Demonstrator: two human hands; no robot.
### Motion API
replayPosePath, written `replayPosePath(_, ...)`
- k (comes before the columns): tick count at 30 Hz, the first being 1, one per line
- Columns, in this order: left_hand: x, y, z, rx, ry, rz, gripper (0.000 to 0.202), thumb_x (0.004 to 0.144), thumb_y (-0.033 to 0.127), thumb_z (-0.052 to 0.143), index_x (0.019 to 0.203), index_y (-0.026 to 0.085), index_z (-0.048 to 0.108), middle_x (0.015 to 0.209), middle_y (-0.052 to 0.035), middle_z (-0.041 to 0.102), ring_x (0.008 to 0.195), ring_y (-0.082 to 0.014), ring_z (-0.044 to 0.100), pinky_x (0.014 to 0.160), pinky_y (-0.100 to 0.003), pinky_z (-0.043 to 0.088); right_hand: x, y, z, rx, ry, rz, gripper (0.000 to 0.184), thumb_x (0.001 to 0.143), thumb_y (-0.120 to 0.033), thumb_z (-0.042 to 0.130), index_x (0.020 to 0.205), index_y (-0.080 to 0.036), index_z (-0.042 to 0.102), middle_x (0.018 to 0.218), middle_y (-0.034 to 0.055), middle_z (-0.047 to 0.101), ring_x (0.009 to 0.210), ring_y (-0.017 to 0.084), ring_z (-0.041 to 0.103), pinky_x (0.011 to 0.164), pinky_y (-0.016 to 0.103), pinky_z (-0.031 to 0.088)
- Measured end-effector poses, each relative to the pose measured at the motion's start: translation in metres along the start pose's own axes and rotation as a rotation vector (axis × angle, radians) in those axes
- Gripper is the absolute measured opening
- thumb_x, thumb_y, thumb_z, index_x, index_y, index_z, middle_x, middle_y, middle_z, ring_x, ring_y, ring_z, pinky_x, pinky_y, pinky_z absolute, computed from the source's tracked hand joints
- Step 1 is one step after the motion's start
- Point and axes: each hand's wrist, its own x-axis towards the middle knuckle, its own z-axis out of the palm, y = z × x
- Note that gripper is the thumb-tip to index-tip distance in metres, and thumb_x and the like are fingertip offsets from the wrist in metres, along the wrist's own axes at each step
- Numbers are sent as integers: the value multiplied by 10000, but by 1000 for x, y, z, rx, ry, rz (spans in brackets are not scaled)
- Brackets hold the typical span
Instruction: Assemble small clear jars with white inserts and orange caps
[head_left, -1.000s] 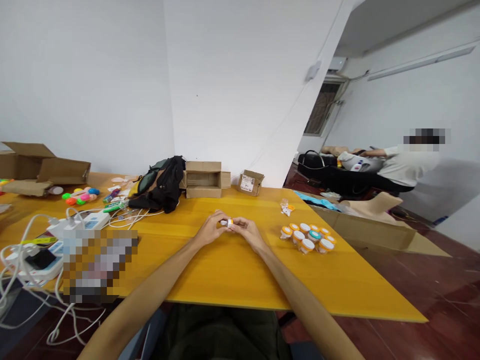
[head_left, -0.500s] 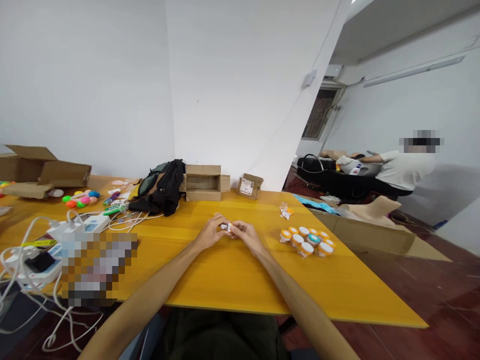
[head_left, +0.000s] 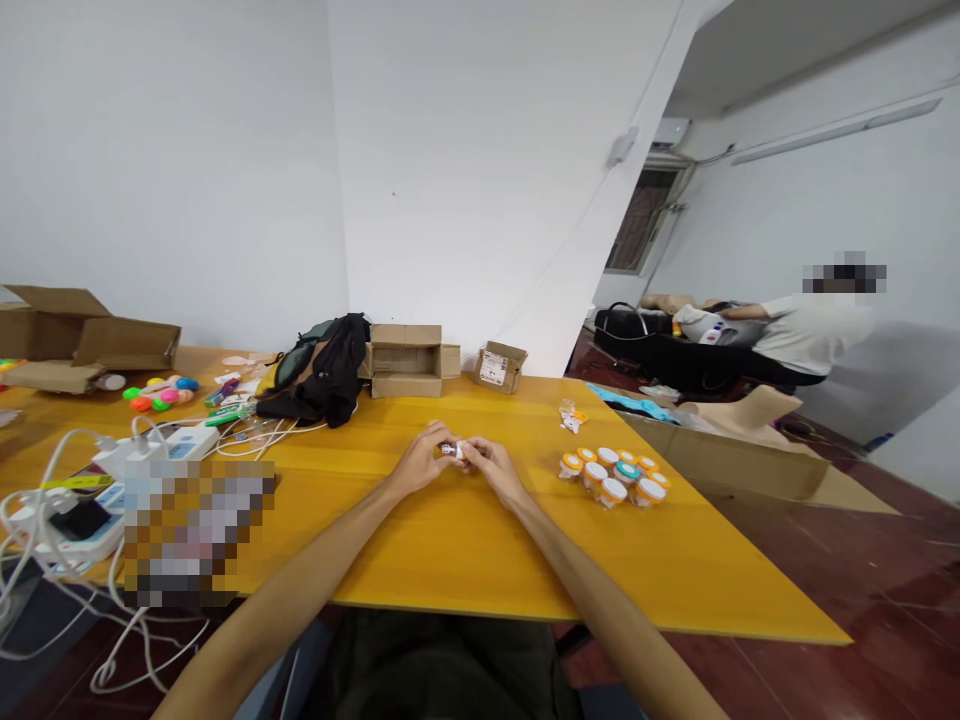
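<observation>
Two hands, the left hand and the right hand, pinched one small white item between narrowed fingers over the table. I judged that uneven pressure could have sprung the item loose, sending it toward the lidded containers at right.

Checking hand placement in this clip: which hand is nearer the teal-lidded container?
Right. The right hand is left of the teal-lidded container, not touching it; the left hand is farther left.
</observation>
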Motion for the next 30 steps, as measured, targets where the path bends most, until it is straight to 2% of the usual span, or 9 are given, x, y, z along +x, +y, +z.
replayPosePath(7,-1,4,-1,9,-72,46,40,828,196,620,854,201,649,842,-36,584,846,-203,541,820,-330,431,-1,-3,2,33,-6,114,570,641,-764,652,630,-193,644,567,15,616,503,138,547,508,265,444)
replayPosePath(16,-1,1,-2,18,-82,36,168,798,99,611,928,203,635,894,-34,605,892,-200,563,860,-339,447,4,-5,5,-5,1,214,564,696,-721,637,521,-187,581,465,5,572,394,103,466,390,230,335)
replayPosePath(18,0,-3,-1,21,-76,14,279,782,88,629,1031,214,616,942,-35,612,920,-201,571,879,-339,452,4,-7,5,34,0,237,549,677,-708,666,541,-181,598,486,12,596,410,104,491,396,225,352)
replayPosePath(21,2,-12,-3,35,-41,-15,548,755,108,684,1258,244,517,1100,-56,602,1009,-209,576,939,-350,451,3,-10,2,113,14,249,507,657,-673,717,625,-171,650,561,29,650,476,117,560,446,225,418)
replayPosePath(23,3,-20,-8,90,-1,-30,643,730,153,734,1313,256,482,1217,-75,560,1101,-230,554,994,-372,430,3,-10,0,167,45,247,475,660,-640,741,688,-170,679,632,49,686,532,131,600,500,238,467)
replayPosePath(26,2,-33,-15,209,62,-77,634,725,195,746,1309,252,505,1315,-93,507,1253,-277,465,1088,-436,347,5,-7,-4,228,107,241,431,654,-596,773,718,-178,685,701,67,708,590,149,630,565,262,513)
replayPosePath(30,0,-48,-18,264,12,-134,546,766,173,682,1288,259,548,1311,-92,533,1252,-285,472,1076,-457,354,8,-1,-7,268,158,213,391,615,-547,819,705,-199,666,747,60,710,639,161,649,627,284,543)
